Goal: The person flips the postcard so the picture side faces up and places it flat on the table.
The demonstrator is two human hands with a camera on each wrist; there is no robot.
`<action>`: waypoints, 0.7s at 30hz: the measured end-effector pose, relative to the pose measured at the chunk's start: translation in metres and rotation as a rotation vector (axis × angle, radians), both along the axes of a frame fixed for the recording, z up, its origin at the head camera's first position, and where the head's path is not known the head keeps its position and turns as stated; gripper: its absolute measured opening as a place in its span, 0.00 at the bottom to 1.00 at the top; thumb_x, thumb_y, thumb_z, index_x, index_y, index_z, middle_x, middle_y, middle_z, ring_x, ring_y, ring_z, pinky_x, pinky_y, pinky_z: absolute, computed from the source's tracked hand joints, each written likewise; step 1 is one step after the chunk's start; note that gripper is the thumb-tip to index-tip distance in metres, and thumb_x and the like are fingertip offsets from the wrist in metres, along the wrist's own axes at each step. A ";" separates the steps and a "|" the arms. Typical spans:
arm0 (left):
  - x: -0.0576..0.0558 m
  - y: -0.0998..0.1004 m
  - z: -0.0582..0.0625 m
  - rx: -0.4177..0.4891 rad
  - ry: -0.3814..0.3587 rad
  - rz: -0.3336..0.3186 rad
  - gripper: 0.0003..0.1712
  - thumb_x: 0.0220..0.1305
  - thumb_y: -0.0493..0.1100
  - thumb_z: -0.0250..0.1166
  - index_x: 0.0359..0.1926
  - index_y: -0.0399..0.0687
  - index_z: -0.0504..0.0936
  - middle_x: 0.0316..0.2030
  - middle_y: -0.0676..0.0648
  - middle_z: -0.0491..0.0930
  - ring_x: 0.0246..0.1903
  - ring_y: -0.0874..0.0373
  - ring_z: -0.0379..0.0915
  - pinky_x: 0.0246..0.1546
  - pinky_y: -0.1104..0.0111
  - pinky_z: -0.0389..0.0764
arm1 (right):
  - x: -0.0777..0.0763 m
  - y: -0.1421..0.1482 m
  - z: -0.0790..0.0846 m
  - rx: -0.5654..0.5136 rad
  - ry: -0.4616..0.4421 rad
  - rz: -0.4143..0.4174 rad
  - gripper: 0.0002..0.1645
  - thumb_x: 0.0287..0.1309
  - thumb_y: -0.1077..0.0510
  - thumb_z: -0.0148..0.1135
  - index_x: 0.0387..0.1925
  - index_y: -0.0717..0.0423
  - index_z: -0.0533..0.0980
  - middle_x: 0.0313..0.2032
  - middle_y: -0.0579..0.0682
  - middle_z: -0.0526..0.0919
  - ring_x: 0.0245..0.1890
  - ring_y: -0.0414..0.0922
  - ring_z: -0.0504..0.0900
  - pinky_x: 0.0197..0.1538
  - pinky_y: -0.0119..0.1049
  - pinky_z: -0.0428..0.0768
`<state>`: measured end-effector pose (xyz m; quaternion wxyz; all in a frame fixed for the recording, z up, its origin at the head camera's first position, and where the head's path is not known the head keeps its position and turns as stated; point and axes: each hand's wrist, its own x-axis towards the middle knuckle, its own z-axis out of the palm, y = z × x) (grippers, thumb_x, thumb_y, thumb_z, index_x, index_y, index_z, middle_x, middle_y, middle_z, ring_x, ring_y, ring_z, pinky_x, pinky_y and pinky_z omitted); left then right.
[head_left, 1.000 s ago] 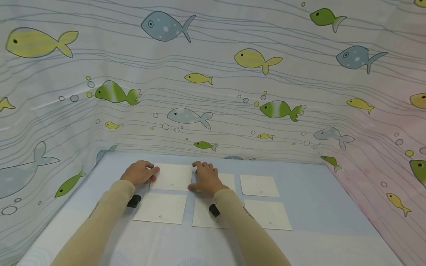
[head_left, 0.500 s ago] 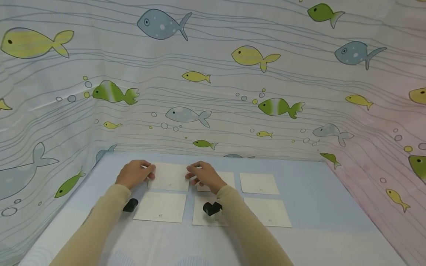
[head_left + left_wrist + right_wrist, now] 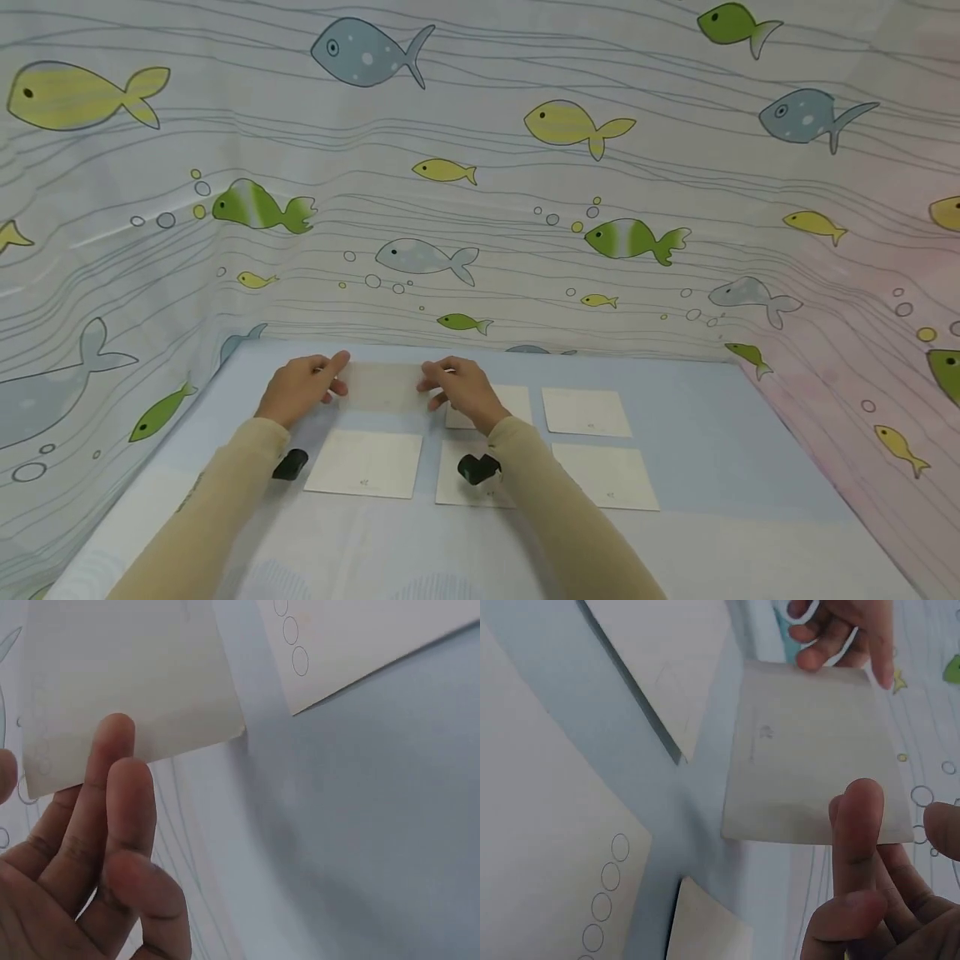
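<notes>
A thin off-white card (image 3: 384,387) is raised off the table's far left part and tilted, held by its two side edges. My left hand (image 3: 300,390) pinches its left edge; in the left wrist view some fingers (image 3: 112,742) lie over the card (image 3: 127,675) and others pass behind it. On the opposite edge my right hand (image 3: 467,393) grips likewise, with a finger (image 3: 859,817) in front of the card (image 3: 802,757) and others behind. A small faint printed mark shows on the card's face in the right wrist view.
Several similar cards lie flat in rows: front left (image 3: 365,464), front middle (image 3: 453,479), front right (image 3: 618,479), back middle (image 3: 517,406) and back right (image 3: 587,412). My right arm partly covers some. A fish-patterned curtain (image 3: 510,275) encloses the pale blue table (image 3: 712,450).
The card lay flat between my hands a second ago. My right hand has closed in on its right edge, and the card has come up off the table, tilting.
</notes>
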<state>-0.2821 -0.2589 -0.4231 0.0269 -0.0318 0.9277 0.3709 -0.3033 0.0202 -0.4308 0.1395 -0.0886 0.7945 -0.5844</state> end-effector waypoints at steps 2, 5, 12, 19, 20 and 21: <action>0.002 -0.001 0.000 0.021 0.018 -0.030 0.44 0.69 0.76 0.47 0.53 0.41 0.81 0.40 0.49 0.87 0.39 0.52 0.80 0.47 0.54 0.72 | 0.001 0.001 0.001 -0.002 0.023 -0.004 0.23 0.69 0.37 0.59 0.50 0.48 0.80 0.41 0.41 0.88 0.33 0.44 0.88 0.43 0.43 0.74; 0.007 -0.004 0.001 0.033 0.046 -0.088 0.40 0.69 0.74 0.51 0.53 0.42 0.82 0.43 0.47 0.86 0.40 0.53 0.80 0.46 0.57 0.73 | 0.004 0.002 0.001 0.017 0.059 0.007 0.20 0.68 0.38 0.60 0.49 0.46 0.80 0.43 0.42 0.88 0.34 0.44 0.88 0.47 0.46 0.77; 0.017 -0.014 -0.003 -0.011 0.072 -0.196 0.29 0.73 0.62 0.59 0.57 0.43 0.83 0.44 0.46 0.86 0.38 0.55 0.80 0.41 0.61 0.76 | 0.012 0.005 -0.002 0.192 0.155 0.071 0.13 0.67 0.44 0.66 0.48 0.44 0.82 0.41 0.42 0.88 0.31 0.43 0.88 0.52 0.46 0.77; 0.023 -0.015 -0.004 -0.110 0.044 -0.212 0.31 0.66 0.63 0.66 0.55 0.43 0.86 0.46 0.46 0.84 0.41 0.52 0.74 0.38 0.62 0.75 | 0.017 0.003 -0.007 0.307 0.187 0.123 0.10 0.65 0.49 0.69 0.46 0.45 0.85 0.36 0.37 0.87 0.27 0.40 0.86 0.44 0.37 0.79; 0.023 -0.016 -0.005 -0.122 0.043 -0.215 0.31 0.64 0.64 0.67 0.54 0.44 0.86 0.48 0.46 0.84 0.42 0.52 0.73 0.39 0.62 0.75 | 0.017 0.003 -0.008 0.325 0.187 0.122 0.10 0.64 0.49 0.69 0.45 0.45 0.86 0.36 0.37 0.86 0.26 0.40 0.86 0.46 0.38 0.79; 0.024 -0.016 -0.006 -0.129 0.040 -0.222 0.31 0.64 0.64 0.68 0.53 0.43 0.87 0.47 0.46 0.84 0.42 0.52 0.73 0.39 0.62 0.74 | 0.017 0.002 -0.010 0.343 0.188 0.120 0.10 0.64 0.49 0.70 0.45 0.45 0.86 0.36 0.37 0.86 0.25 0.39 0.85 0.47 0.39 0.78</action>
